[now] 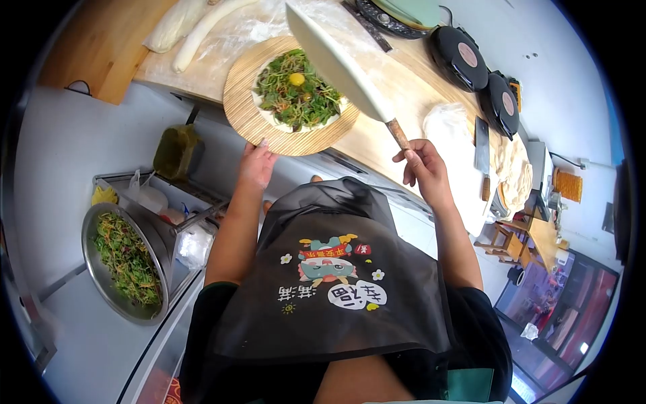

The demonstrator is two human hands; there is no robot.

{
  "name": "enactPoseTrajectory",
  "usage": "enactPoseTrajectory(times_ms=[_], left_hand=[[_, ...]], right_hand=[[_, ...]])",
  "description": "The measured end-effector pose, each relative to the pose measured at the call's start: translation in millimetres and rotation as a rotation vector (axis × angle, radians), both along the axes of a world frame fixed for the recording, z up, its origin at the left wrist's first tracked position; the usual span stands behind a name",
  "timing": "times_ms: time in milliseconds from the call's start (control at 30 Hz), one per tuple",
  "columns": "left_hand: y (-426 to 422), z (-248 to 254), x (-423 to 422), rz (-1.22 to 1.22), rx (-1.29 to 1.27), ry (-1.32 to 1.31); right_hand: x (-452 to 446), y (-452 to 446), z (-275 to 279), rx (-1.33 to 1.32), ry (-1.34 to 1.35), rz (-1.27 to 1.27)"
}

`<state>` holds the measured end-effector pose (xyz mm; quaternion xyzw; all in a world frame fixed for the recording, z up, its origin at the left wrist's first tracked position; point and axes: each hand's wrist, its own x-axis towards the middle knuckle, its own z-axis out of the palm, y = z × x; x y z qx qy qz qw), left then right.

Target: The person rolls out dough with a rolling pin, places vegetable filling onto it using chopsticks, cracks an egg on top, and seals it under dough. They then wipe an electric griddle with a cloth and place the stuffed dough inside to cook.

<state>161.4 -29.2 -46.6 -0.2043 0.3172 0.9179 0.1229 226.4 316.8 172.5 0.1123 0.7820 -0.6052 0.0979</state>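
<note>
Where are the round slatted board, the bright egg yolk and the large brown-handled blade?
Round slatted board [239, 87]: head view, on its bare left part.
Bright egg yolk [297, 79]: head view, on its middle.
Brown-handled blade [334, 58]: head view, on its pale flat face.

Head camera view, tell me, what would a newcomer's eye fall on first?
Probably the bright yellow yolk on the heap of greens, centred on a round slatted board whose near edge the left hand grips. Next, the long pale blade slanting beside it, its handle in the right hand. Then the colourful cartoon print on the dark apron, low in the middle.
</note>
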Motion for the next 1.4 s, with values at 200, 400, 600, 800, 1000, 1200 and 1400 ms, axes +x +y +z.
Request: enactPoseTrajectory(times_ms=[200,400,600,800,1000,1200,1400], left_hand=[[-6,-3,5,-0.070,-0.020,-0.062],[-29,6,15,-0.008,-0.142,-0.106],[-36,40,16,0.057,-0.456,-0.093],[-28,60,-13,0.018,-1.514,0.519],[32,88,-68,-0.119,-1.792,0.868],[76,90,-103,-0.204,-1.861,0.917],[90,76,-130,-0.312,-1.961,0.888]], right_hand=[[-9,-47,-18,-0.133,-0.072,0.133],[-29,-59,-75,0.250,0.060,0.172],[-32,-50,-76,0.354,0.116,0.101],[-36,-45,-73,0.469,0.146,0.064],[-39,-48,-74,0.674,0.302,0.073],[-46,-43,-83,0.705,0.357,0.016],[-57,-41,-91,0.904,0.477,-0.022]])
